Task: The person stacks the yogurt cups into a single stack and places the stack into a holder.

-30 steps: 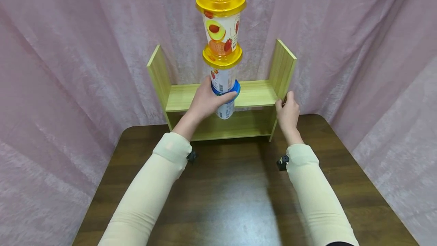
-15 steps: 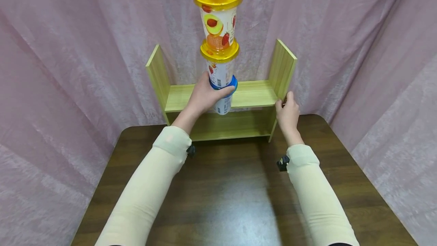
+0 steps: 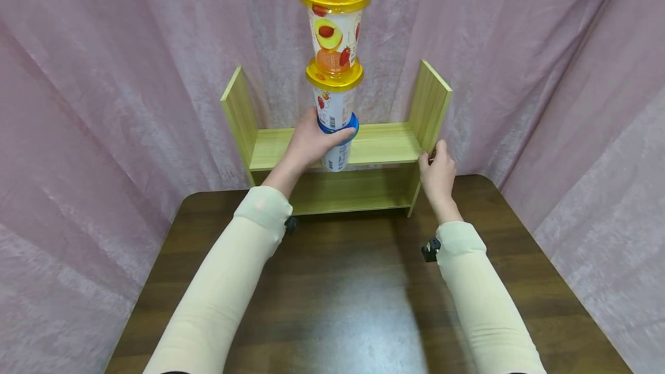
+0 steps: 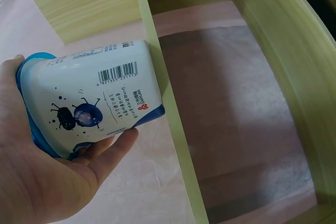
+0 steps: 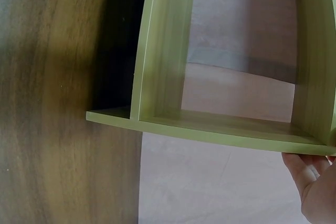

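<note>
Three lidded paper cups stand in a stack, with my left hand point(image 3: 312, 138) wrapped round it near the blue lid. The bottom cup point(image 4: 97, 90) is white with a blueberry print and a barcode. Above it sits the middle cup point(image 3: 332, 105) with a yellow lid, and the top cup point(image 3: 335, 39), yellow-lidded too, shows a peach and strawberries. The stack overlaps the upper board's front edge in the head view. My right hand point(image 3: 439, 169) grips the right side panel point(image 3: 430, 103) of a light wooden shelf, fingers on its outer face.
The shelf's upper board point(image 3: 387, 142) lies between two upright sides, with an open-backed compartment below. Its lower board point(image 3: 353, 189) is near the back of the dark wooden table point(image 3: 332, 293). Pink curtains point(image 3: 156, 45) hang behind and at both sides.
My left hand has carried the cup stack slightly up and left in the head view, farther over the upper board. The right hand stays at the side panel.
</note>
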{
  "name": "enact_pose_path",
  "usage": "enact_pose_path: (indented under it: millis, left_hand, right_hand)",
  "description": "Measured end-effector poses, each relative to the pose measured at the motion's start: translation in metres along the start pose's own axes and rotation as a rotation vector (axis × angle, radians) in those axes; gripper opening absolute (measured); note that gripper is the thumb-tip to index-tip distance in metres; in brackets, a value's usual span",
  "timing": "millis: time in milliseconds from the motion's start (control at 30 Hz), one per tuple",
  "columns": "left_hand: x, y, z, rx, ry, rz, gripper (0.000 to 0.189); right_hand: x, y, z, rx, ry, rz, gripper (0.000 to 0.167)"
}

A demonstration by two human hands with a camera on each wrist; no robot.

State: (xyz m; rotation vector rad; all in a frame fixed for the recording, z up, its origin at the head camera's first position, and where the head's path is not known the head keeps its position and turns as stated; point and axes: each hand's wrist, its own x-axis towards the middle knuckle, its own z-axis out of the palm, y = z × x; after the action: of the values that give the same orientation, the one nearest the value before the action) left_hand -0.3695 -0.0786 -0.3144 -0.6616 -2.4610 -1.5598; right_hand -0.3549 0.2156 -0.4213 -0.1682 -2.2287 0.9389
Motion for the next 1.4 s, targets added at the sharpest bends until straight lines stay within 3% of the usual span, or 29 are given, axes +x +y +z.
enact_pose_path:
  millis: [233, 900, 1233, 1400]
  left_hand:
    - [0.005, -0.003, 0.001, -0.009, -0.001, -0.004, 0.071]
    - [0.010, -0.006, 0.002, -0.049, -0.005, -0.026, 0.075]
    - [0.007, 0.001, 0.001, -0.048, -0.026, -0.054, 0.078]
    - [-0.002, 0.020, -0.003, -0.086, -0.046, -0.082, 0.073]
  right_hand:
    - [-0.001, 0.000, -0.002, 0.013, -0.033, -0.010, 0.015]
    - [-0.009, -0.001, -0.005, 0.029, -0.028, -0.004, 0.014]
    - [-0.015, -0.001, -0.012, 0.027, -0.026, -0.004, 0.014]
    - [-0.018, -0.003, -0.015, 0.007, -0.022, 0.007, 0.015]
